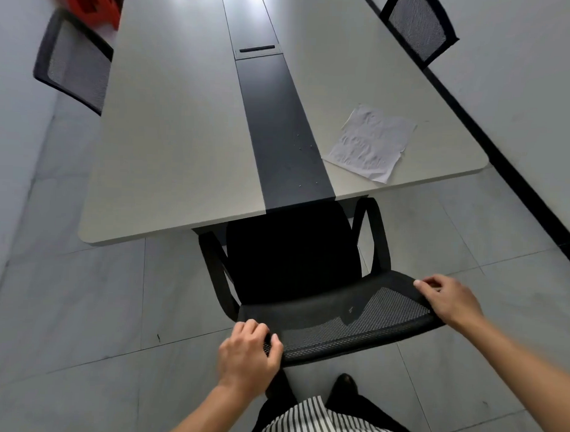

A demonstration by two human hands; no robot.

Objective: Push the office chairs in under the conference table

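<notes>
A black office chair [295, 258] with a mesh backrest stands at the near end of the long white conference table [170, 140]. Its seat front and armrest fronts reach under the table edge. My left hand [246, 353] grips the left end of the backrest's top rim. My right hand [448, 302] grips the right end of the same rim. A second mesh chair [74, 61] is tucked against the table's left side. A third mesh chair [419, 26] stands at the far right side.
A crumpled sheet of paper [370, 143] lies on the table's near right corner. A dark strip with a cable slot [257, 48] runs down the table's middle. A red object [87, 2] sits at the far left. A wall with black skirting [505, 155] runs close along the right.
</notes>
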